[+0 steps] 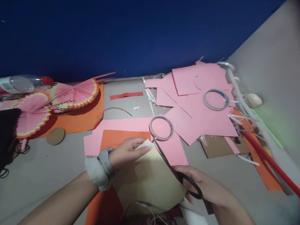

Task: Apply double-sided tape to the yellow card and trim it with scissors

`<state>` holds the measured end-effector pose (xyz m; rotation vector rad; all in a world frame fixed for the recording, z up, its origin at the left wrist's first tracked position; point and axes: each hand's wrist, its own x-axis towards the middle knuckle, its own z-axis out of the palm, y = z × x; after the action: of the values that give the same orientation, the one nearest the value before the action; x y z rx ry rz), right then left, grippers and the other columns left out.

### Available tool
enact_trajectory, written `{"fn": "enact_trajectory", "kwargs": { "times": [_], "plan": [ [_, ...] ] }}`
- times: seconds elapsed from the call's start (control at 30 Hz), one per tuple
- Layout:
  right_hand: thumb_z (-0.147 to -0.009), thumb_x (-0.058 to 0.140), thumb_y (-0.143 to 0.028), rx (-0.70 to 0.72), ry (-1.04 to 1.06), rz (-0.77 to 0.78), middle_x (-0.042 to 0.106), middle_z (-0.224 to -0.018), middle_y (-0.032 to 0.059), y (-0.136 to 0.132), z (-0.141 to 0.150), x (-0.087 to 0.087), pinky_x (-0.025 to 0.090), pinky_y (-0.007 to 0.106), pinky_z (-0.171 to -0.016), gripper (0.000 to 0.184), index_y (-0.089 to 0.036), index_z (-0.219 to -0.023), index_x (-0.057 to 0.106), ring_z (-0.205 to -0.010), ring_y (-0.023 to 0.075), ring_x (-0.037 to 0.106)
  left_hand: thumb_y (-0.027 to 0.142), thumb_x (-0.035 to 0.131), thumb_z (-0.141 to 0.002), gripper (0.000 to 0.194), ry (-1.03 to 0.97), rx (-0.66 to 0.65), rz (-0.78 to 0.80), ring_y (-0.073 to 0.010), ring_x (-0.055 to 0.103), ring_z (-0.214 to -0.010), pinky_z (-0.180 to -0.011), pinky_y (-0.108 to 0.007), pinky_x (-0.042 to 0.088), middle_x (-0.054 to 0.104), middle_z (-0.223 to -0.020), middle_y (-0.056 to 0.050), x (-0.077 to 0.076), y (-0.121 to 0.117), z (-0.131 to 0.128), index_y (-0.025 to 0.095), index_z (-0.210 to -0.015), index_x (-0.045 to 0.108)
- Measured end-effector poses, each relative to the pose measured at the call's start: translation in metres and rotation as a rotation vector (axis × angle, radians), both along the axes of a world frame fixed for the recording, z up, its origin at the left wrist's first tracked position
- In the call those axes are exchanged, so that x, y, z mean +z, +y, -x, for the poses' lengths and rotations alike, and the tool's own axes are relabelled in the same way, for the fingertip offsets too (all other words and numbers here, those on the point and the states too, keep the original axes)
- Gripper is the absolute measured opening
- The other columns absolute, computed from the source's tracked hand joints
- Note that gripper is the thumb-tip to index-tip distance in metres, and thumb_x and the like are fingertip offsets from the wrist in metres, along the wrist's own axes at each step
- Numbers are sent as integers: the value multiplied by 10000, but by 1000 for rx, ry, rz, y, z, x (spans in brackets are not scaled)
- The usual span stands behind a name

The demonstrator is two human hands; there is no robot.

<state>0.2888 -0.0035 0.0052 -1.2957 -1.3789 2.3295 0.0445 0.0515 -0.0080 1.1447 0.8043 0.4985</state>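
A pale yellow sheet of paper point(150, 178) lies in front of me, its upper tip pinched by my left hand point(128, 152). My left wrist carries a watch and a fabric band. In my right hand point(200, 181) are black-handled scissors point(191, 185), my fingers around the handles. Their blades run along the sheet's right edge toward the tip; whether they are parted is hard to make out. Just above the tip a roll of tape point(172, 127) rests on pink paper point(115, 123). Orange paper point(126, 136) shows beneath the yellow sheet.
Pink sheets point(207, 123) are piled at the right, with another tape roll point(228, 100) on top. Folded paper fans point(74, 92) and a plastic bottle point(21, 84) stand at the left. A red stick point(273, 161) slants along the right side. A blue wall point(136, 33) closes the back.
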Motion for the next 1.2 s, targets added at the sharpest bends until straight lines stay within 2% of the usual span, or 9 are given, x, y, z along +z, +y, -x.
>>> {"fn": "enact_trajectory", "kwargs": {
  "times": [0.17, 0.43, 0.67, 0.83, 0.97, 1.2],
  "plan": [
    [-761, 494, -650, 41, -91, -118, 550, -709, 58, 8, 7, 8, 445, 233, -561, 533, -142, -876, 603, -620, 136, 502, 454, 503, -837, 354, 14, -37, 18, -64, 315, -584, -536, -185, 277, 359, -655, 32, -1, -1, 2, 132, -708, 432],
    [-762, 471, -678, 47, -19, -209, 583, -907, 92, 17, 19, 10, 444, 255, -659, 579, -148, -950, 612, -809, 187, 520, 504, 495, -823, 396, 25, -135, 64, -66, 315, -567, -493, -184, 244, 370, -643, 25, 0, 1, 4, 133, -704, 427],
    [-764, 485, -665, 46, -12, -155, 539, -854, 71, 16, 17, 5, 407, 224, -601, 557, -140, -927, 578, -756, 159, 486, 520, 471, -829, 414, 50, -162, 50, -59, 307, -535, -469, -177, 241, 369, -611, 30, 0, 2, 5, 139, -681, 405],
    [-775, 499, -634, 28, -35, -138, 509, -834, 63, 12, 16, 0, 410, 237, -636, 509, -138, -885, 540, -758, 158, 473, 494, 452, -848, 401, 75, -166, 20, -63, 308, -543, -469, -185, 245, 369, -611, 24, 3, 3, 4, 139, -669, 405],
    [-799, 490, -601, 34, -43, -161, 507, -773, 52, 12, 17, 1, 413, 249, -646, 478, -143, -911, 566, -717, 154, 467, 488, 441, -854, 396, 80, -162, 19, -65, 315, -542, -470, -190, 248, 370, -612, 23, 3, 3, 3, 144, -666, 390],
    [-789, 495, -606, 20, -56, -197, 541, -833, 66, 15, 19, 5, 418, 254, -634, 469, -160, -896, 596, -728, 163, 471, 470, 436, -859, 378, 63, -145, 40, -59, 305, -540, -467, -183, 247, 359, -615, 28, 3, 2, 2, 143, -674, 390]
  ]
}}
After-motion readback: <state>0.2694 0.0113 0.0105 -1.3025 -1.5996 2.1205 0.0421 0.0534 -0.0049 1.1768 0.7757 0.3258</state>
